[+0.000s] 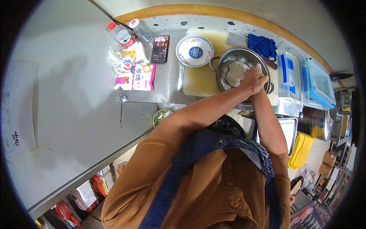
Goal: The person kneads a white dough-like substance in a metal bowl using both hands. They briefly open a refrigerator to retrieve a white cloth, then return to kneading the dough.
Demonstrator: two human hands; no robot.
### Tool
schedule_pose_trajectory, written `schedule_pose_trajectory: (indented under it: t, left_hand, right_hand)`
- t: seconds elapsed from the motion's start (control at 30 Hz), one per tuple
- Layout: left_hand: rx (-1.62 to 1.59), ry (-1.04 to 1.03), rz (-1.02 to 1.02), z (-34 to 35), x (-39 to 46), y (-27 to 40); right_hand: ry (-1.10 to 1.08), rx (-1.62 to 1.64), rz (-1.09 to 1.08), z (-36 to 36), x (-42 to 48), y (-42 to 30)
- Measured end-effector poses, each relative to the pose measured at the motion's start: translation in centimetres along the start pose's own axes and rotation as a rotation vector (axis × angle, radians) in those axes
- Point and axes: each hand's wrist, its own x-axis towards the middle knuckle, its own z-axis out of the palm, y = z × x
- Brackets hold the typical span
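Observation:
A lump of pale dough (236, 73) lies in a two-handled steel pot (221, 57), with white flour on the pot's inner wall. My left hand (252, 81) reaches in from the left over the pot's right half, beside the dough. Close against it, partly overlapped, is my right hand (258, 71), whose fingers look coated with flour or dough. The hands cover each other, so their exact grip is hidden. Left of the pot, a white bowl with a blue and red pattern (195, 51) stands on a yellowish cutting board (197, 83).
A smartphone (160, 49), plastic bottle (122, 35), glass jar (141, 30) and printed packets (143, 76) are at the left. A blue cloth (261, 45) lies behind the pot; plastic containers (318, 81) stand right. Part of another person's hand (292, 199) shows at lower right.

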Motion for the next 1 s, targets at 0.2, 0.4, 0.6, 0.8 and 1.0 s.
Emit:
schedule_pose_trajectory:
  t: [0.2,0.4,0.6,0.8,1.0]
  left_hand:
    - [0.128,-0.017,-0.16,-0.8,0.7,0.8]
    - [0.313,0.065,-0.11,-1.9,6.4,-5.0]
    - [0.014,-0.09,-0.363,-3.4,6.2,-3.8]
    - [-0.43,0.003,-0.459,-1.5,-2.2,1.6]
    - [-0.368,-0.054,-0.161,0.5,-3.2,0.9]
  right_hand:
    - [0.23,-0.014,-0.052,8.4,-3.0,-2.1]
    - [0.3,-0.174,-0.059,15.6,-5.9,-1.8]
    - [0.37,-0.606,-0.158,16.3,-6.2,-3.4]
    - [0.553,0.065,-0.092,12.5,-2.7,-3.2]
    - [0.595,-0.479,-0.198,9.9,-2.2,-2.9]
